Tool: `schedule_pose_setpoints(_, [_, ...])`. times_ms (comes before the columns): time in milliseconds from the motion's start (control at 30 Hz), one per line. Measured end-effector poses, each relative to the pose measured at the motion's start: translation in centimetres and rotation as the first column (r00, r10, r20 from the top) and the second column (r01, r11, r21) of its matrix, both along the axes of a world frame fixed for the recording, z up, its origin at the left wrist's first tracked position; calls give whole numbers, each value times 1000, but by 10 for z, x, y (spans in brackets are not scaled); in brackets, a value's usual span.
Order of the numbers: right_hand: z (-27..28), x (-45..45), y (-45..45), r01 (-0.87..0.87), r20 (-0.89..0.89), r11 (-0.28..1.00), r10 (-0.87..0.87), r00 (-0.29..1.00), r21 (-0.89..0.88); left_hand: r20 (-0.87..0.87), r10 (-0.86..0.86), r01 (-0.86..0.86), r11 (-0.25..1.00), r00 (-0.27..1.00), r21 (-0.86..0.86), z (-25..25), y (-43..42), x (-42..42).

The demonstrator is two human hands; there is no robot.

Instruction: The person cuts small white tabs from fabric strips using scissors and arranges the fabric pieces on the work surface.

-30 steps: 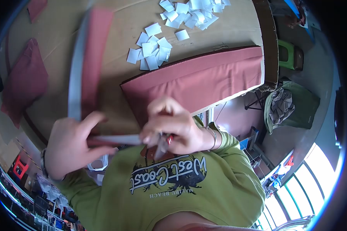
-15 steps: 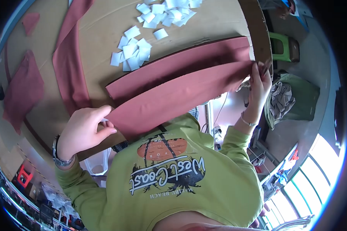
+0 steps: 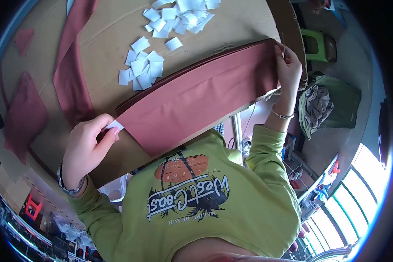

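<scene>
A long dusty-red fabric panel [image 3: 201,98] lies along the near edge of the cardboard-covered table, over other red panels whose dark edges show behind it. My left hand [image 3: 89,142] is at its left corner, thumb and forefinger pinching a small white square [image 3: 115,125] that touches the fabric. At the far right end, my right hand [image 3: 289,67] has its fingers closed on the panel's corner. A small, thin shiny thing shows by those fingers; I cannot make out what it is. Loose white squares [image 3: 142,67] lie behind the panel.
More white squares [image 3: 183,17] are heaped at the back. A twisted red strip [image 3: 74,74] and a red cloth piece [image 3: 26,115] lie to the left. On the right stand a green stool [image 3: 318,46] and an olive bag [image 3: 340,102] with cloth inside.
The raised panel has come down onto the panels behind it. My right hand has moved up and slightly left with its end; the white square at my left hand now shows more clearly.
</scene>
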State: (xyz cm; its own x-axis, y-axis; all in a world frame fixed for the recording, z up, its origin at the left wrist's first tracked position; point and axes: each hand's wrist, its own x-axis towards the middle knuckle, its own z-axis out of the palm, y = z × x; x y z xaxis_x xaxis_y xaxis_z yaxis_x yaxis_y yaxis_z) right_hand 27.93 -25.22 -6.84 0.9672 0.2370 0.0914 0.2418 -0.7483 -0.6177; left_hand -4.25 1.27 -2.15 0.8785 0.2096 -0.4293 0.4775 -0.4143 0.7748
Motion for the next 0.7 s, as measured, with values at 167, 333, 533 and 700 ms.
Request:
schedule_pose_setpoints(167, [-2,3,-1,-38,333,987,90,939,-159,37,47,-45,998,998,-41,-2,-1,3])
schedule_pose_setpoints(333, [27,-74,44,-154,72,884,136,988,440,44,82,-76,989,996,-124,0,-3,7])
schedule_pose_setpoints(533, [21,-184,64,62,-562,566,824,-64,822,11,158,-152,966,987,-211,0,-7,10])
schedule_pose_setpoints(700, [16,-222,68,157,-619,636,771,-150,755,-1,177,-171,952,984,-255,0,-9,12])
